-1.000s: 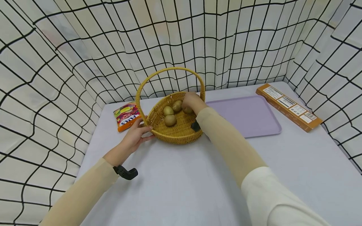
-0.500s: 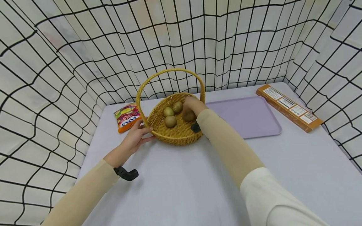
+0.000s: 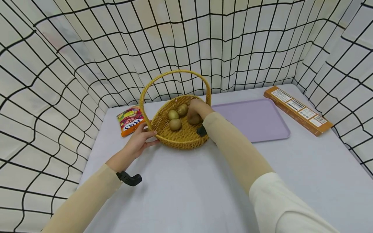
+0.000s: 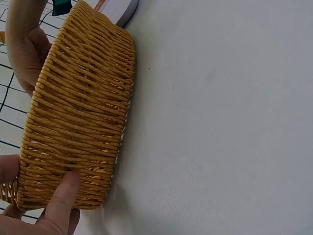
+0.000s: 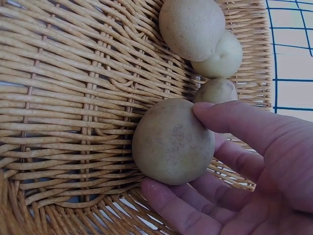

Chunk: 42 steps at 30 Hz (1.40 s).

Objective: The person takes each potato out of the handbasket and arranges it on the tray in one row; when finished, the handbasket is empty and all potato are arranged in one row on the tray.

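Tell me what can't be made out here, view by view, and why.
Head view: part of the held potato, covered by the right hand.
Head view: the near-left corner of the lilac tray, behind the right sleeve.
Head view: fine print on the orange-brown box, too small.
Left wrist view: the three loose potatoes, behind the basket wall.

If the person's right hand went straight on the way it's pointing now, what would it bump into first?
Likely the basket's woven bottom: the right hand points down toward it, gripping a potato; the gap, if any, is hard to judge.
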### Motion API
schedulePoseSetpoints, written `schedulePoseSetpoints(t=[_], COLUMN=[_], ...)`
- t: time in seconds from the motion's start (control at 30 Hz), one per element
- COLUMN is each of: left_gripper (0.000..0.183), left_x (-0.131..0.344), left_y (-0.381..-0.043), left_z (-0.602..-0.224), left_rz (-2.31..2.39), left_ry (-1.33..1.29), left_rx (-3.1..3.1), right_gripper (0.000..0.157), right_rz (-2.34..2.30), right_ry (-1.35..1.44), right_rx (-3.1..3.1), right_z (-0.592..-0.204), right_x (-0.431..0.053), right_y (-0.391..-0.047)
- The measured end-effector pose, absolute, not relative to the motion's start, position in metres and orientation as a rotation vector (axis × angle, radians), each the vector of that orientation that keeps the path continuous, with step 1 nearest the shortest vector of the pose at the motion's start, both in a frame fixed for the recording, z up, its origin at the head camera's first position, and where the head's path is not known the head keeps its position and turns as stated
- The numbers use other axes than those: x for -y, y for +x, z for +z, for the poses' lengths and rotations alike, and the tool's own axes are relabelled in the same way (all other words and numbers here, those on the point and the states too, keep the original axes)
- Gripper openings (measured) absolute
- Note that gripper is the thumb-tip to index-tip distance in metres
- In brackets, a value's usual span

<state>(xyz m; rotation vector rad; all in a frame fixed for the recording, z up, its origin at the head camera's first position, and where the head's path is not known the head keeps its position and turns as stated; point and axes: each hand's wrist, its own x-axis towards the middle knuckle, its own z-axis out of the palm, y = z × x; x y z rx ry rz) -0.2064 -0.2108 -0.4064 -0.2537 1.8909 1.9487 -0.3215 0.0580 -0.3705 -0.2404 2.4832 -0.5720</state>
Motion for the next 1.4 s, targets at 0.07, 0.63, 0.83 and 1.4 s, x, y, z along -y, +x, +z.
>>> schedulePoseSetpoints(t=[0.07,0.63,0.83,1.4], left_gripper=[0.07,0.062,0.06,0.065], left_x=[0.211,0.209,0.207,0.206], left_y=[-0.206,-0.206,-0.203,-0.197], left_z=[-0.406,-0.406,-0.404,-0.403], left_rz=[1.945,1.927,1.921,1.909], left_ry=[-0.258,-0.298,-0.319,-0.31], left_rx=[-1.894,-1.948,-1.968,-2.02], right_gripper=[0.036,0.046,0.05,0.031], right_rz=[-0.582,-0.726,-0.755,-0.757], right_ry=[-0.235,-0.16,-0.162,-0.245], right_rx=[-2.482,-2.469,-2.455,-2.482], right_z=[-0.37,-0.377,-0.377,-0.361], right_x=[-0.058,-0.056,-0.055,-0.059], right_y=[-0.322,-0.325,-0.324,-0.312])
